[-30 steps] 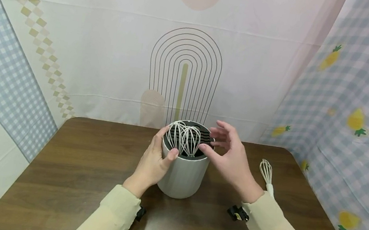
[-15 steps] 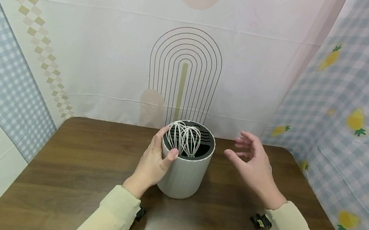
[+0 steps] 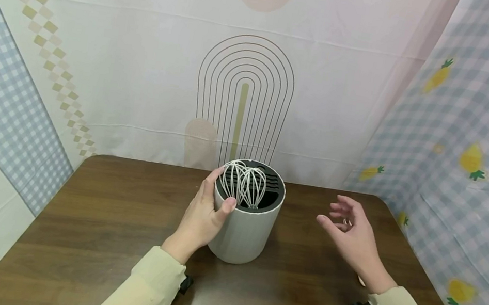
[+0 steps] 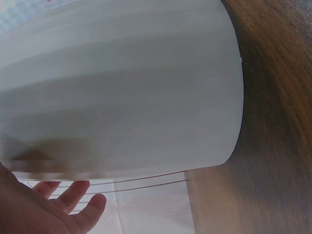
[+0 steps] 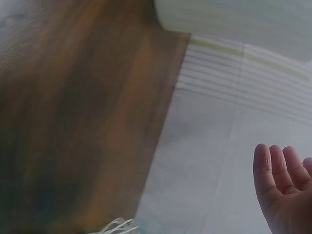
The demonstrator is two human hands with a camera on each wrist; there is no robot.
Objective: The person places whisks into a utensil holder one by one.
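A pale grey cylindrical utensil holder (image 3: pixel 239 235) with a black slotted top stands upright on the table. White wire whisk heads (image 3: pixel 245 184) stick out of its top; their handles are hidden inside. My left hand (image 3: pixel 201 217) rests against the holder's left side, its thumb at the front of the rim and its index finger farther back. Several of its fingers (image 4: pixel 92 209) show beside the wall in the left wrist view. To the right, my right hand (image 3: pixel 354 241) hovers with loosely bent fingers and holds nothing. Beneath it lies another whisk (image 5: pixel 119 227), mostly hidden.
The brown wooden table (image 3: pixel 122 219) ends at a back edge right behind the holder. A pale patterned cloth (image 3: pixel 151 82) hangs behind it. Checked cloth (image 3: pixel 453 202) with fruit prints closes in the right side.
My right hand has moved away from the holder's rim, rightward and toward me, and now covers most of the whisk on the table. The left hand and holder have stayed put.
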